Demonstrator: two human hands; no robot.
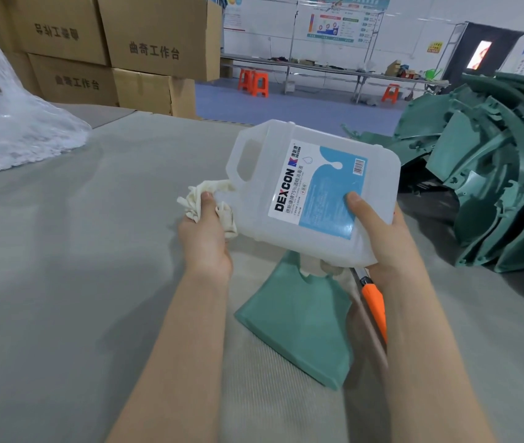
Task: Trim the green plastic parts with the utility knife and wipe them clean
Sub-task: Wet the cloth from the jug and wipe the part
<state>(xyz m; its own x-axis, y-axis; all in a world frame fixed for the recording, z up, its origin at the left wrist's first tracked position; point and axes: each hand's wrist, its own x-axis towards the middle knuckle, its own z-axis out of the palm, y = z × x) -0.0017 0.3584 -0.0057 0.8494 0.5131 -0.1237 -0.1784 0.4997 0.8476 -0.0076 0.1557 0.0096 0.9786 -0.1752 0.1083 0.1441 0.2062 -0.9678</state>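
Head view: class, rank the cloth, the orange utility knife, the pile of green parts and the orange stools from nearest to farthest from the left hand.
1. cloth, in the grip of the left hand.
2. utility knife, on the table below the jug.
3. pile of green parts, at the table's right.
4. orange stools, across the floor, far behind.

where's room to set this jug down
Bare table spreads left of the left hand, nearer than the plastic bag. A narrower strip lies between jug and boxes. Crowded: the green pile on the right; green part and knife under the jug.
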